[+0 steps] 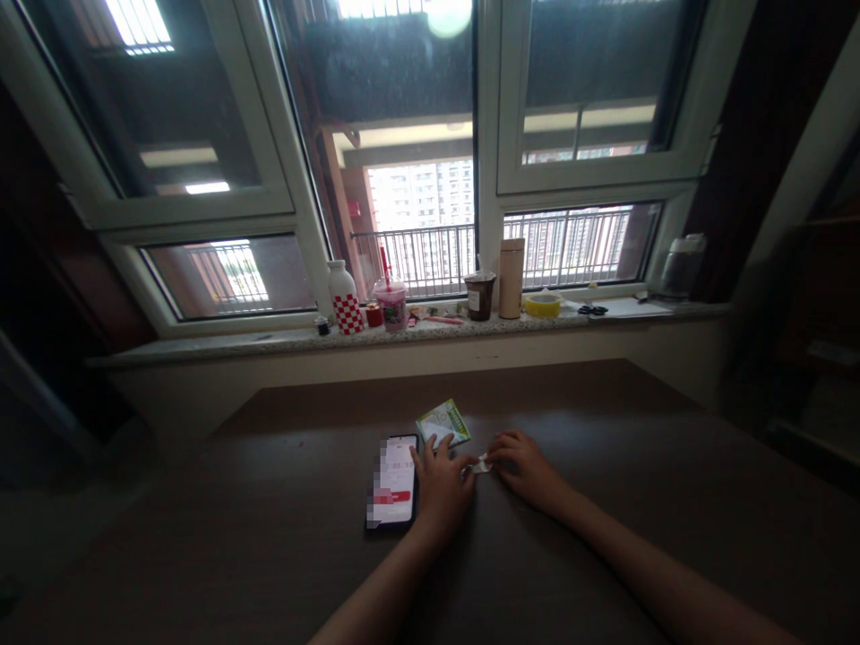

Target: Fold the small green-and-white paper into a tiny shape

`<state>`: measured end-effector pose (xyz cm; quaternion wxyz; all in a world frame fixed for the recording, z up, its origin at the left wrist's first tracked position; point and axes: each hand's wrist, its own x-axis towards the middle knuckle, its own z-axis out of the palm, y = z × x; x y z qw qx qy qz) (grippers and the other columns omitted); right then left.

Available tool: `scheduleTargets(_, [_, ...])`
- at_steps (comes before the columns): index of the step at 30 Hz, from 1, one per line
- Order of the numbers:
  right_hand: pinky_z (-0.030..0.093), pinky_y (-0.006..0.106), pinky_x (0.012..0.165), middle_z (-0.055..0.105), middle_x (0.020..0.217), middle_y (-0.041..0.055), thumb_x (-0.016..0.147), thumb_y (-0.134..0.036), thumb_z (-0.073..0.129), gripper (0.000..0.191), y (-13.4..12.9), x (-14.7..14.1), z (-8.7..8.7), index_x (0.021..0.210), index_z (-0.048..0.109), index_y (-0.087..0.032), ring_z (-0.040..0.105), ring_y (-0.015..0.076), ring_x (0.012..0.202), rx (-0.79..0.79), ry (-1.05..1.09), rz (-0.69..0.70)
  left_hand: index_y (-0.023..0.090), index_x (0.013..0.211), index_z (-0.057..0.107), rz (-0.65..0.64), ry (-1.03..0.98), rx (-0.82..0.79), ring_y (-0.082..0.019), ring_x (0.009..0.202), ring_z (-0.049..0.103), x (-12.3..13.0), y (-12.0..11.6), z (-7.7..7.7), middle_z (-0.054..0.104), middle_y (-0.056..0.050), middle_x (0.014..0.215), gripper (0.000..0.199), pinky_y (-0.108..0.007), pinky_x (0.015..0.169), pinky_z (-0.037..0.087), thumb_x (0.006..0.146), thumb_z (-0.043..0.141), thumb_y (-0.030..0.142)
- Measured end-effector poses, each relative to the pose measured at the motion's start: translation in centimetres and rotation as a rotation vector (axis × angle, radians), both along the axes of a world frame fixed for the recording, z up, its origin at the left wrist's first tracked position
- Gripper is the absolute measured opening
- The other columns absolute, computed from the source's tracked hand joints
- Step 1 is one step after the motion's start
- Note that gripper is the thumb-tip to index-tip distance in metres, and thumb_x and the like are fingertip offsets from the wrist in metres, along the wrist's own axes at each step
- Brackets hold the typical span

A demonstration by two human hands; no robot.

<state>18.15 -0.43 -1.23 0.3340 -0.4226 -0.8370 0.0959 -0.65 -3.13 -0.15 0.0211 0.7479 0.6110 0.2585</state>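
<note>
A small whitish piece (480, 465), perhaps paper, lies between my two hands on the dark table; its exact kind is too small to tell. My left hand (443, 479) touches its left end with the thumb, while the other fingers are spread toward the packet and the phone. My right hand (524, 468) has its fingertips closed on the right end. Just beyond my left fingers is a flat green and white packet (444, 421). A phone (395, 484) with a lit screen and a red button lies left of my left hand.
The brown table (322, 573) reaches toward a stone windowsill (282, 339). On the sill stand a checkered bottle (347, 305), a pink cup with straw (392, 305), a dark drink cup (479, 296), a tan flask (511, 279), yellow tape (541, 305) and scissors (592, 310).
</note>
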Motion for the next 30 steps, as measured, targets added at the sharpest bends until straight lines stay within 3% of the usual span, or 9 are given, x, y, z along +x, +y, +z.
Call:
scheduleTargets(7, [0.039,0.04,0.092,0.065,0.087,0.0039,0.079,-0.02,0.067,0.013,-0.1,0.0,-0.2,0.087,0.075,-0.027,0.051,0.0231,0.102,0.034,-0.01,0.007,0.041,0.098,0.073,-0.011,-0.018,-0.017,-0.034,0.136,0.029,0.0,-0.1,0.2,0.051,0.0,0.139,0.02,-0.065,0.111,0.006,0.082,0.062,0.044])
scheduleTargets(15, [0.037,0.042,0.095,0.067,0.088,0.0041,0.08,-0.028,0.069,0.008,-0.4,-0.1,0.2,0.085,0.075,-0.028,0.051,0.0242,0.104,0.035,-0.035,-0.037,0.041,0.094,0.074,-0.031,-0.003,-0.043,-0.034,0.135,0.029,0.0,0.0,0.6,0.052,0.004,0.138,0.018,-0.066,0.111,0.007,0.083,0.061,0.045])
scheduleTargets(26, [0.022,0.049,0.108,0.067,0.088,0.0016,0.082,-0.03,0.067,0.008,-1.0,-0.5,1.1,0.085,0.074,-0.03,0.051,0.0236,0.107,0.042,-0.109,-0.083,0.041,0.096,0.074,-0.039,0.0,-0.057,-0.035,0.135,0.028,-0.2,0.4,0.4,0.051,0.003,0.14,0.018,-0.066,0.111,0.007,0.084,0.061,0.044])
scheduleTargets(30, [0.024,0.048,0.107,0.067,0.091,0.0022,0.081,-0.029,0.067,0.008,-0.8,-0.6,0.6,0.085,0.074,-0.029,0.049,0.0242,0.11,0.007,-0.078,-0.106,0.04,0.094,0.075,-0.039,-0.016,-0.052,-0.034,0.134,0.03,-0.2,0.4,0.5,0.052,0.004,0.139,0.018,-0.066,0.111,0.007,0.085,0.059,0.044])
